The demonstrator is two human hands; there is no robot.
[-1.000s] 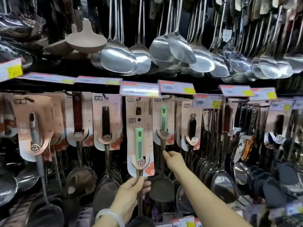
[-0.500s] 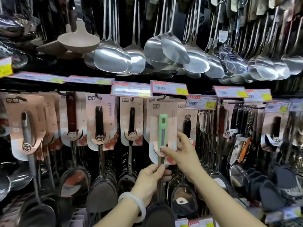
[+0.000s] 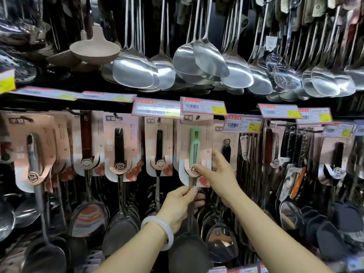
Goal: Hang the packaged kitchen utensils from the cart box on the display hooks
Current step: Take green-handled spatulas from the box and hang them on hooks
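The green-handled spatula (image 3: 195,148) sits on its pink card (image 3: 194,154) in the middle row of the rack, up against the cards behind it; the top edge of the card tucks in just under a price tag (image 3: 202,106); I cannot tell if the card is on a hook, because the tag hides that spot.

The left hand (image 3: 180,205) is closed around the thin metal stem just below the card's bottom edge; a white bangle (image 3: 159,231) rings that wrist; the dark spatula head (image 3: 189,251) hangs low, below the hand.

The right hand (image 3: 216,172) pinches the lower right part of the card; the thumb lies on the round sticker at the foot of the green handle and the fingers spread along the card's right edge.

It is crowded; a black-handled utensil card (image 3: 159,148) hangs just to the left and another black-handled one (image 3: 226,150) just to the right, partly behind the right hand; the card edges nearly touch on both sides.

Above, shiny steel ladles and turners (image 3: 208,62) hang in a thick row and their bowls come down near the price tags; a beige ladle (image 3: 94,50) hangs at the upper left.

Below the cards there is a bit more room; both arms come up through that dark gap among hanging spatula heads.
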